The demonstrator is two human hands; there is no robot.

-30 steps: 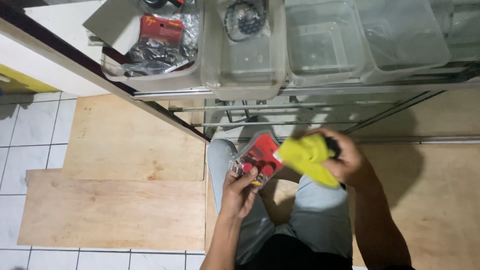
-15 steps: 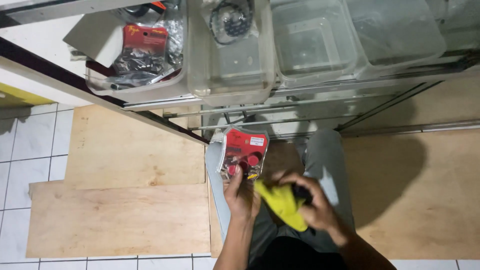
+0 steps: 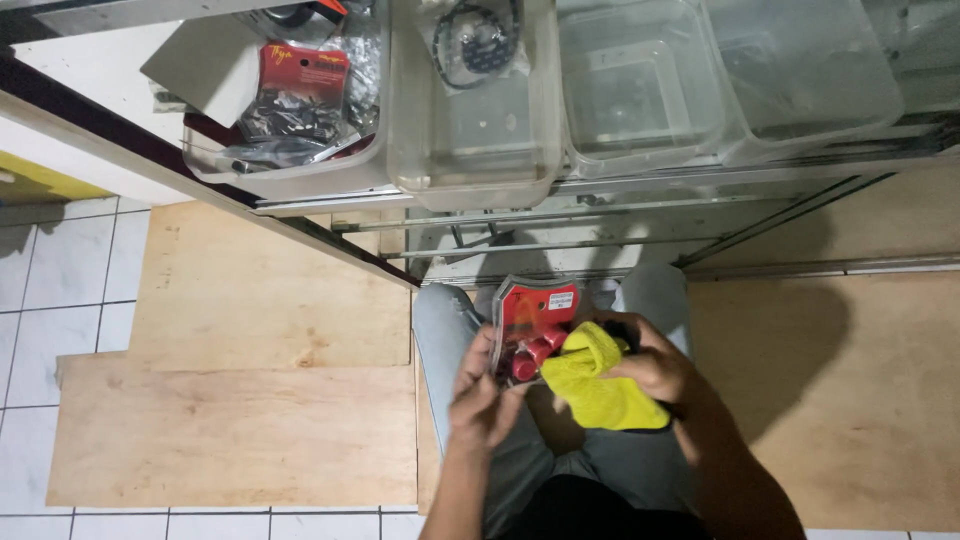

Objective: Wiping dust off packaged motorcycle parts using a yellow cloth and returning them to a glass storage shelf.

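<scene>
a red blister pack with a clear plastic front and red parts inside sat above the person's lap, just in front of a metal shelf rack. the left hand gripped the pack along its left edge, fingers curled around it. the right hand pressed a yellow cloth against the lower right of the pack, fingers clenched on the cloth. the cloth touched the pack and hung bunched below it, over the person's grey trousers.

on the shelf above, four clear plastic bins stood side by side. the leftmost bin held red-carded packages and dark bagged parts. the second bin held a coiled black item in a clear bag. the third bin and fourth bin showed only their clear walls.

to the left of the person, pale plywood sheets lay on a white tiled floor. more plywood lay to the right.
</scene>
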